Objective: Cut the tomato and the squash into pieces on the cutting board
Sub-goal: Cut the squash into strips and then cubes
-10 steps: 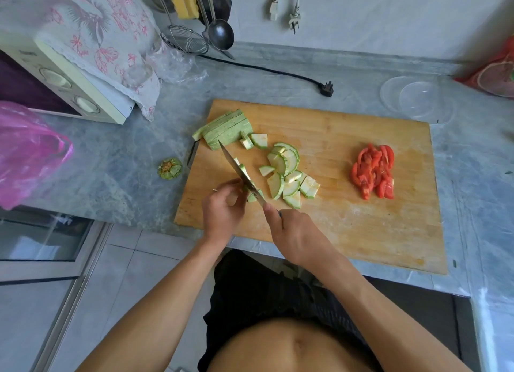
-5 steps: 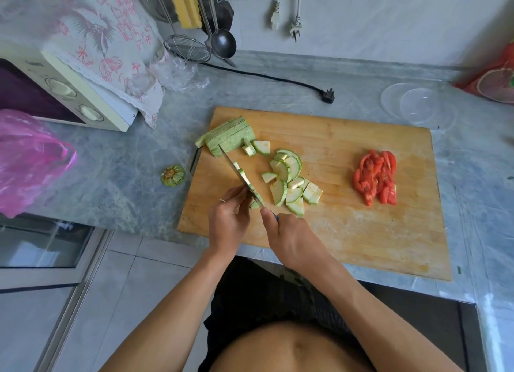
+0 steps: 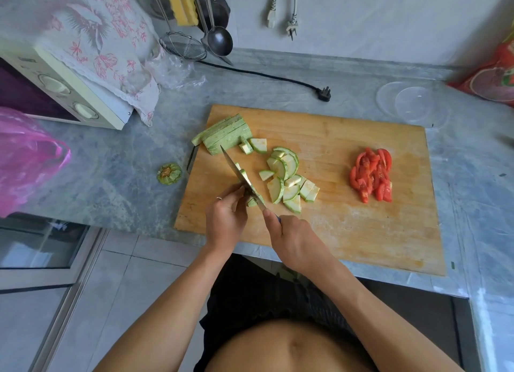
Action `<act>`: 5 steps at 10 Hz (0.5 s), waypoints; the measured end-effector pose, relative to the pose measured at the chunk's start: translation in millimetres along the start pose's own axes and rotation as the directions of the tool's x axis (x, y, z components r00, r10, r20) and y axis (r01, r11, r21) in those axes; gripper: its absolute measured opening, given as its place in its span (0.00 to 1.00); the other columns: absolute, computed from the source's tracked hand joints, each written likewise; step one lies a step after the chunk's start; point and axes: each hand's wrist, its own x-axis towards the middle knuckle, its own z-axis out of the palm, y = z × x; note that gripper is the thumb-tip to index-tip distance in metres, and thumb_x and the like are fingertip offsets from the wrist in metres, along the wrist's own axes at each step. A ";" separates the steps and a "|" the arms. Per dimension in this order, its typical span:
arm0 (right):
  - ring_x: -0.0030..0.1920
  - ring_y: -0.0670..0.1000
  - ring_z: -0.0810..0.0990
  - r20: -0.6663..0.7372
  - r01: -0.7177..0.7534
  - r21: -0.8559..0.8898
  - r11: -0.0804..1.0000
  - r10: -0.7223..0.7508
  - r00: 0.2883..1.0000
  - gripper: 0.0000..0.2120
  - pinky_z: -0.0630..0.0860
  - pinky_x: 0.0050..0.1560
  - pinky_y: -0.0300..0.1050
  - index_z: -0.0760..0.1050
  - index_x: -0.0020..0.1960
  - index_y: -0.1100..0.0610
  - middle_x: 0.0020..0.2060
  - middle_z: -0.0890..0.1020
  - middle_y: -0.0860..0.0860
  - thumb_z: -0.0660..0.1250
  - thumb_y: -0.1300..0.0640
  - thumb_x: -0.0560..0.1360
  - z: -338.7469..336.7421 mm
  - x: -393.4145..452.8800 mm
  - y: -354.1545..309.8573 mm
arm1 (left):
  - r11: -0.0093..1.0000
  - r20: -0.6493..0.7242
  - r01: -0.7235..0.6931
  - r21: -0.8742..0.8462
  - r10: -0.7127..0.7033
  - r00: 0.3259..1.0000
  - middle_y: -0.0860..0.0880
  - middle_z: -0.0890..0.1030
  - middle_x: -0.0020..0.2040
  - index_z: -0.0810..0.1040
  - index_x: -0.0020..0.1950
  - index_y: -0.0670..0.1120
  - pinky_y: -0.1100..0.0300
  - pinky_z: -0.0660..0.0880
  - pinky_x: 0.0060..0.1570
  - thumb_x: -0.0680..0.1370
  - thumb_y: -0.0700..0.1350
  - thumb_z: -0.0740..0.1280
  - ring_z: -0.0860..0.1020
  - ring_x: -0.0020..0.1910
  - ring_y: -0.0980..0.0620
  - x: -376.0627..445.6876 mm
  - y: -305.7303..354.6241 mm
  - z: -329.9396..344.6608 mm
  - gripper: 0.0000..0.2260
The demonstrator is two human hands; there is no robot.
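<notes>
A wooden cutting board [image 3: 347, 232] lies on the grey counter. Red tomato slices [image 3: 372, 174] are piled at its right. A stack of long pale green squash strips [image 3: 225, 134] lies at the board's far left corner, and cut squash pieces [image 3: 286, 179] are scattered in the middle. My right hand [image 3: 292, 238] grips the handle of a knife [image 3: 239, 174], whose blade points away to the upper left. Just left of the blade, my left hand [image 3: 226, 213] pinches a small squash piece [image 3: 253, 200] against the board, with the blade resting on it.
A cut-off squash stem end [image 3: 169, 173] lies on the counter left of the board. A microwave under a floral cloth [image 3: 69, 85] and a pink bag [image 3: 27, 160] stand at left. Clear plastic lids [image 3: 411, 104] lie behind the board, a power plug [image 3: 324, 94] nearby.
The knife has stepped a little nearer along the squash piece, and my left fingers have drawn back with it. Another thin slice stands beside the blade.
</notes>
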 end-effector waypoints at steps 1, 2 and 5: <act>0.27 0.50 0.66 0.283 -0.372 0.173 0.912 0.316 0.906 0.34 0.62 0.28 0.42 0.71 0.44 0.62 0.29 0.72 0.54 0.38 0.37 0.80 -17.3 9.9 -21.8 | 1.000 0.009 0.031 -0.003 -0.031 0.999 0.46 0.85 0.55 0.86 0.53 0.41 0.79 0.69 0.51 0.76 0.34 0.72 0.81 0.54 0.55 1.0 -0.3 1.1 0.08; 0.30 0.49 0.69 0.293 -0.262 0.148 0.954 0.210 0.933 0.40 0.66 0.33 0.40 0.68 0.43 0.66 0.30 0.73 0.52 0.37 0.31 0.74 -4.1 17.5 -11.3 | 0.997 0.021 0.070 -0.022 -0.070 0.997 0.48 0.85 0.55 0.86 0.54 0.42 0.77 0.70 0.49 0.77 0.36 0.71 0.82 0.53 0.55 3.6 -2.1 1.4 0.08; 0.31 0.51 0.70 0.347 -0.280 0.073 0.957 0.239 0.907 0.42 0.67 0.33 0.43 0.69 0.43 0.66 0.31 0.73 0.54 0.35 0.30 0.68 -9.2 2.9 -10.1 | 0.997 0.017 0.071 -0.035 -0.070 0.997 0.52 0.86 0.51 0.85 0.53 0.43 0.72 0.73 0.47 0.76 0.36 0.71 0.83 0.49 0.59 2.7 1.1 -1.8 0.08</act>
